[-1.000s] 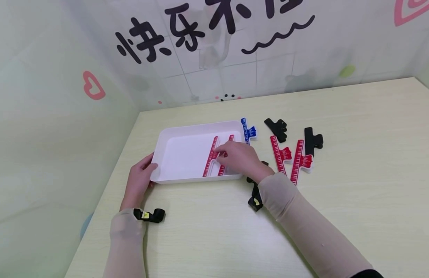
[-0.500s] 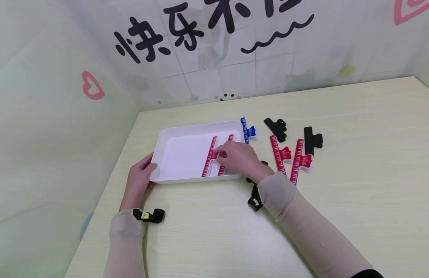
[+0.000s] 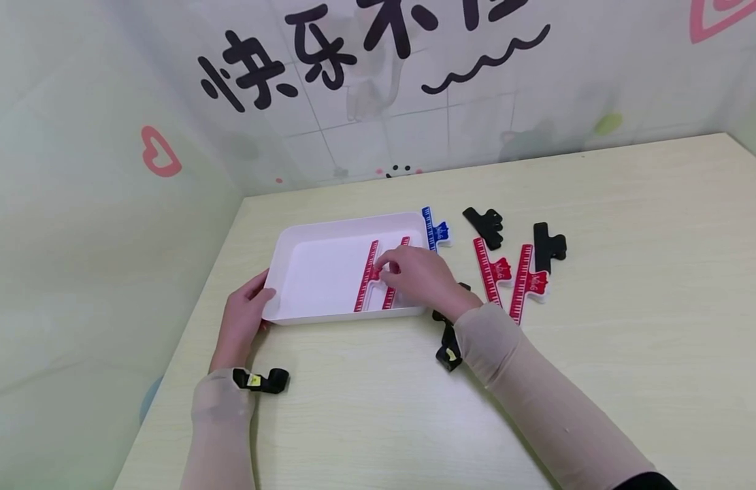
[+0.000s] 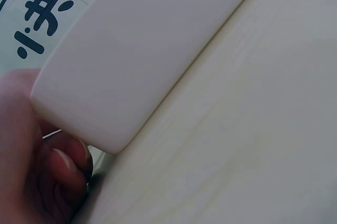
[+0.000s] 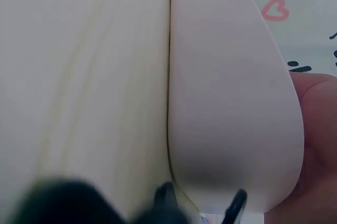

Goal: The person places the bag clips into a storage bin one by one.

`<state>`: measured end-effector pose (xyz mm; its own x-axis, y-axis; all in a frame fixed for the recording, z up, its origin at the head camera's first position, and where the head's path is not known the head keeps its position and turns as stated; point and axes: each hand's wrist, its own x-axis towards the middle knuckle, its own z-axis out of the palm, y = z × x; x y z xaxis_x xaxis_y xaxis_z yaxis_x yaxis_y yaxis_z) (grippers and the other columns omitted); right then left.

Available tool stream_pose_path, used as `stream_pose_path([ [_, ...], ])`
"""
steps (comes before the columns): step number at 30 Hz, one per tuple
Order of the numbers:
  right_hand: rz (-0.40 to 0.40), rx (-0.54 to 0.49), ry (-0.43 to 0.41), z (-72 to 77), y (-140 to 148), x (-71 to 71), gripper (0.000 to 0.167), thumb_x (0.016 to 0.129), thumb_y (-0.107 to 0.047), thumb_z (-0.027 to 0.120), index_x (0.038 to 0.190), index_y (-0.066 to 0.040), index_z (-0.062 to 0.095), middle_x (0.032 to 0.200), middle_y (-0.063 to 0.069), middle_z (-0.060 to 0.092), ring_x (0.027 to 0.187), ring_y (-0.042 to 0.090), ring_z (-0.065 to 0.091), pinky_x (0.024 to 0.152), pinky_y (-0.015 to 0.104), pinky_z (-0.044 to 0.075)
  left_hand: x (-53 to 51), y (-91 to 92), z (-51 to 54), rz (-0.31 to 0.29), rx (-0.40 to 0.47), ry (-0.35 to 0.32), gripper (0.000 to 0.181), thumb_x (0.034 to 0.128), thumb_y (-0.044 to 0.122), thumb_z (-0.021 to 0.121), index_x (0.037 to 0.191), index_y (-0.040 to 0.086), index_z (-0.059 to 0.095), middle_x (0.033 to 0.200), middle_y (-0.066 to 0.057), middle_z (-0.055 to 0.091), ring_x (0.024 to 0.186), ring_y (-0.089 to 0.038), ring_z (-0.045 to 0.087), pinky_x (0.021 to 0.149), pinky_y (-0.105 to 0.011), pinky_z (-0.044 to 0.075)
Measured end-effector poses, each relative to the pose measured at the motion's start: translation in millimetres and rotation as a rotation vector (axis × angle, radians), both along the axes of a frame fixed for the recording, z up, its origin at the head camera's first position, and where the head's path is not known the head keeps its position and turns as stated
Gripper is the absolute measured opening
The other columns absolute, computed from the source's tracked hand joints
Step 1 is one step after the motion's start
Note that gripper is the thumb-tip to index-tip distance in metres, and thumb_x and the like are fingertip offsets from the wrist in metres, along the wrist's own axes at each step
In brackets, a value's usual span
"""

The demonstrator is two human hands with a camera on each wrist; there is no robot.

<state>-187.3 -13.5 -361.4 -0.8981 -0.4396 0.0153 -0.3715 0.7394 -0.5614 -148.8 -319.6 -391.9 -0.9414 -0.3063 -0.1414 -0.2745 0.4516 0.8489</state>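
Observation:
A white tray point(image 3: 316, 272) lies on the table, and my left hand point(image 3: 241, 316) grips its left end, thumb at the rim and fingers curled below. In the left wrist view those curled fingers point(image 4: 68, 161) show beside the tray's corner. My right hand point(image 3: 417, 275) reaches over the tray's right end. Its thumb and index finger pinch the small handle of a red ruler-marked clip point(image 3: 367, 279) lying inside. A second red clip point(image 3: 388, 298) lies under the hand, partly hidden. The right wrist view shows the tray's outer wall point(image 5: 231, 87), with the fingertips out of sight.
Against the tray's right side lies a blue clip point(image 3: 437, 231). Farther right are two red clips point(image 3: 490, 271) and two black clips point(image 3: 484, 226). More black clip parts point(image 3: 439, 316) show beside the right wrist. A printed cloth point(image 3: 378, 129) stands behind the table.
The red clip at the right fingertips has shifted slightly left inside the tray, and a little more of its handle shows. My left hand stays on the tray.

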Motion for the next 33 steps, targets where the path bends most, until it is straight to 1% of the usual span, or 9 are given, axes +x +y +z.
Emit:
stream_pose_path([
  [5, 0.004, -0.105, -0.078, 0.5, 6, -4.9, 0.02, 0.087, -0.032, 0.054, 0.104, -0.027, 0.064, 0.08, -0.008, 0.055, 0.074, 0.012, 0.049, 0.064, 0.026, 0.039, -0.1, -0.1, -0.1, -0.001, 0.003, -0.001, 0.045, 0.0878, 0.031, 0.051, 0.132, 0.031, 0.043, 0.127, 0.0, 0.048, 0.051, -0.015, 0.042, 0.044, -0.026, 0.04],
  [11, 0.003, -0.371, -0.228, 3.0, 20, -10.1, 0.024, 0.087, -0.039, 0.053, 0.105, -0.029, 0.063, 0.096, -0.006, 0.058, 0.083, 0.016, 0.052, 0.069, 0.03, 0.044, -0.2, 0.2, -0.2, -0.004, 0.007, 0.001, 0.045, 0.088, 0.031, 0.051, 0.133, 0.031, 0.043, 0.127, 0.0, 0.048, 0.052, -0.015, 0.042, 0.044, -0.025, 0.04],
  [16, -0.005, -0.511, -0.319, 6.0, 29, -12.4, 0.026, 0.087, -0.043, 0.051, 0.106, -0.029, 0.063, 0.095, 0.006, 0.057, 0.082, 0.021, 0.051, 0.068, 0.035, 0.046, -0.2, -0.1, -0.7, -0.004, 0.007, -0.004, 0.045, 0.0881, 0.031, 0.051, 0.133, 0.031, 0.043, 0.127, 0.0, 0.047, 0.052, -0.015, 0.042, 0.044, -0.025, 0.04],
  [18, -0.02, -0.548, -0.333, 7.5, 32, -13.8, 0.025, 0.088, -0.043, 0.05, 0.104, -0.03, 0.063, 0.09, 0.012, 0.054, 0.078, 0.022, 0.049, 0.062, 0.033, 0.045, -0.3, -0.3, -0.8, -0.005, 0.008, -0.005, 0.045, 0.0881, 0.031, 0.051, 0.133, 0.031, 0.043, 0.127, 0.0, 0.047, 0.052, -0.015, 0.042, 0.044, -0.025, 0.04],
  [22, -0.061, -0.61, -0.347, 11.1, 39, -16.9, 0.024, 0.087, -0.043, 0.051, 0.102, -0.03, 0.064, 0.085, 0.015, 0.051, 0.071, 0.025, 0.046, 0.052, 0.028, 0.039, -0.3, -1.0, -0.9, -0.009, 0.001, -0.007, 0.045, 0.0884, 0.031, 0.05, 0.133, 0.031, 0.042, 0.127, 0.0, 0.047, 0.052, -0.015, 0.042, 0.044, -0.025, 0.04],
  [24, -0.081, -0.631, -0.358, 12.7, 44, -18.8, 0.024, 0.087, -0.044, 0.051, 0.102, -0.03, 0.064, 0.08, 0.016, 0.049, 0.068, 0.026, 0.044, 0.051, 0.029, 0.036, -0.2, -1.0, -0.8, -0.01, -0.005, -0.009, 0.045, 0.0886, 0.032, 0.05, 0.133, 0.031, 0.042, 0.127, 0.0, 0.047, 0.053, -0.016, 0.042, 0.045, -0.025, 0.04],
  [27, -0.116, -0.671, -0.356, 14.7, 53, -22.1, 0.026, 0.086, -0.043, 0.052, 0.103, -0.028, 0.064, 0.075, 0.014, 0.046, 0.061, 0.024, 0.041, 0.049, 0.027, 0.033, -0.2, -0.6, -0.6, -0.01, -0.012, -0.013, 0.046, 0.0887, 0.032, 0.05, 0.134, 0.031, 0.041, 0.128, 0.0, 0.046, 0.053, -0.016, 0.043, 0.045, -0.025, 0.04],
  [30, -0.163, -0.71, -0.358, 15.5, 63, -25.7, 0.026, 0.087, -0.04, 0.052, 0.104, -0.024, 0.064, 0.072, 0.011, 0.044, 0.054, 0.017, 0.036, 0.045, 0.025, 0.029, -0.1, -0.1, -0.2, -0.01, -0.015, -0.015, 0.046, 0.0885, 0.033, 0.05, 0.134, 0.031, 0.041, 0.127, 0.0, 0.047, 0.053, -0.016, 0.043, 0.045, -0.025, 0.04],
  [33, -0.208, -0.741, -0.36, 15.5, 73, -30.6, 0.028, 0.087, -0.039, 0.053, 0.106, -0.022, 0.063, 0.072, 0.008, 0.045, 0.054, 0.015, 0.037, 0.045, 0.023, 0.029, -0.2, 0.3, 0.7, -0.012, -0.01, -0.012, 0.046, 0.0884, 0.033, 0.05, 0.134, 0.031, 0.041, 0.127, 0.0, 0.047, 0.053, -0.016, 0.043, 0.045, -0.025, 0.04],
])
